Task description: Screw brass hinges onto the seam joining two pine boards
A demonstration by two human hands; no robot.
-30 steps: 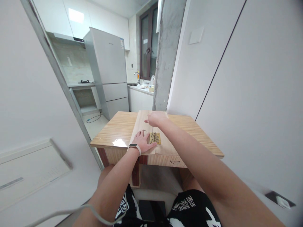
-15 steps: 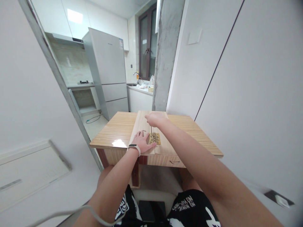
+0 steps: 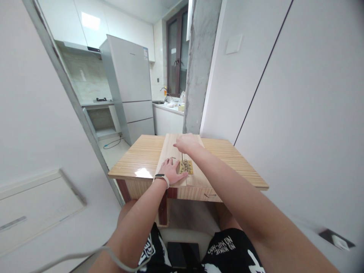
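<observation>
A brass-coloured hinge [image 3: 190,167] lies flat across the seam between two pale wooden boards [image 3: 170,146] on the table. My left hand [image 3: 170,171], with a band on its wrist, is spread flat on the left board, its thumb and index finger beside the hinge. Above the hinge, my right hand [image 3: 186,143] is closed around a screwdriver [image 3: 182,156]; its handle is hidden in the fist and the thin shaft points down to the hinge's upper part. Near my left fingertips lies a small, thin dark piece [image 3: 173,157], too small to name.
The boards rest on a small wooden table [image 3: 142,151] with a drawer handle [image 3: 209,195] at its front. A dark flat object [image 3: 183,254] lies between my thighs. A pale cable [image 3: 99,249] crosses at lower left. Beyond stand a fridge [image 3: 135,76] and a sink counter [image 3: 169,117].
My right hand has turned slightly and tilted around the screwdriver, staying above the hinge. My left hand holds its place on the board.
</observation>
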